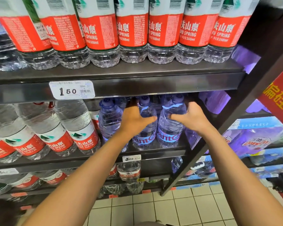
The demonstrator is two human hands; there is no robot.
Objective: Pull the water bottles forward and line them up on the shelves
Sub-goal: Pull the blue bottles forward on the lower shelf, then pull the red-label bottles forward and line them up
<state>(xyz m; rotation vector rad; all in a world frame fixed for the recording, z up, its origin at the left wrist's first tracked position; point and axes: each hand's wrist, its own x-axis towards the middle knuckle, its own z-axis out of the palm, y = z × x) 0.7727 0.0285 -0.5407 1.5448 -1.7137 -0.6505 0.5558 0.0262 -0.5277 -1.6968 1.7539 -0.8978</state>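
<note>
On the middle shelf (88, 158), to your left, stand tall clear ribbed bottles with red labels (82, 128), and just beside them a lilac-tinted bottle (109, 121) with a rounded cap. Your left hand (134, 119) is wrapped around the shoulder of the next lilac bottle, the left Ganten bottle (144, 137), thumb across its front. Your right hand (190, 117) is clamped the same way on the right Ganten bottle (169, 134); the two smooth, glossy plastic bodies stand upright, touching side by side near the dark shelf's front lip.
</note>
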